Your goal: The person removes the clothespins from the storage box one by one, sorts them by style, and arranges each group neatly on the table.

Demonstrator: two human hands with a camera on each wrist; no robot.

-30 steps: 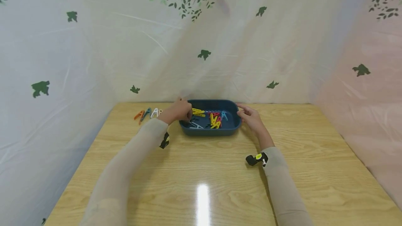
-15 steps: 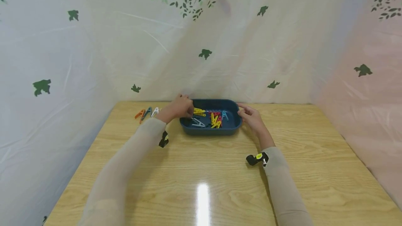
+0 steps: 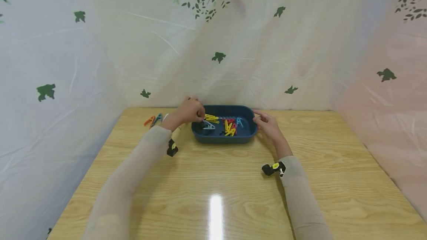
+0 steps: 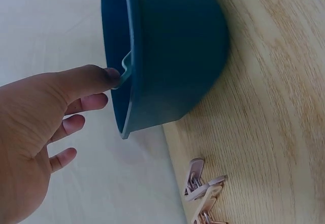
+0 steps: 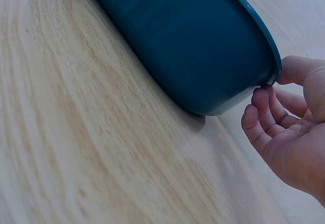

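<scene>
the left hand (image 3: 190, 112) pinches a pale blue-grey plastic spring clip (image 3: 209, 126) just inside the left end of a dark blue rounded plastic tray (image 3: 225, 140) on the pale wooden table (image 3: 186, 184). opposite, the right hand (image 3: 267, 124) holds the tray's right rim between thumb and fingers. from where i stand, the clip looks light, stiff and hardly fragile, its smooth legs perhaps slippery; one leg's end seems a sound hold, since squeezing both would likely spring it open. the tray looks light enough to slide, so its rim suits steadying.

Wood-grain table (image 3: 186, 180); blue tray (image 3: 224, 140) near far edge; clips (image 3: 149, 120) to its left, orange leftmost.
</scene>
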